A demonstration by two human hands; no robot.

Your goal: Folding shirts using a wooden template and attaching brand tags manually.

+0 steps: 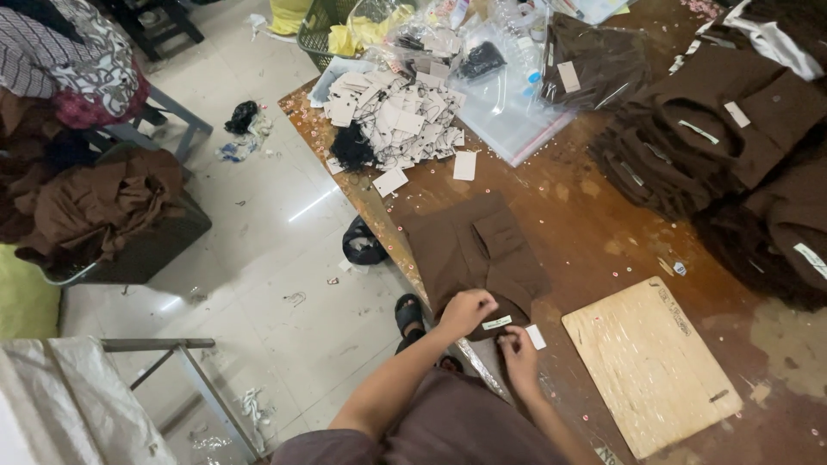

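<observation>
A folded brown shirt (474, 245) lies on the worn wooden table (603, 224), its collar toward me. My left hand (465, 312) pinches the collar beside its small white neck label (497, 323). My right hand (518, 347) is at the collar too, fingers closed by a small white paper tag (536, 337) at the collar's edge. Whether the fingers grip the tag or only touch it is unclear.
A pile of white paper tags (396, 116) and clear plastic bags (508, 103) lie at the table's far end. Stacks of folded brown shirts (715, 138) fill the right side. A pale wooden board (650, 362) lies right of my hands. A person sits far left by heaped brown cloth (95, 207).
</observation>
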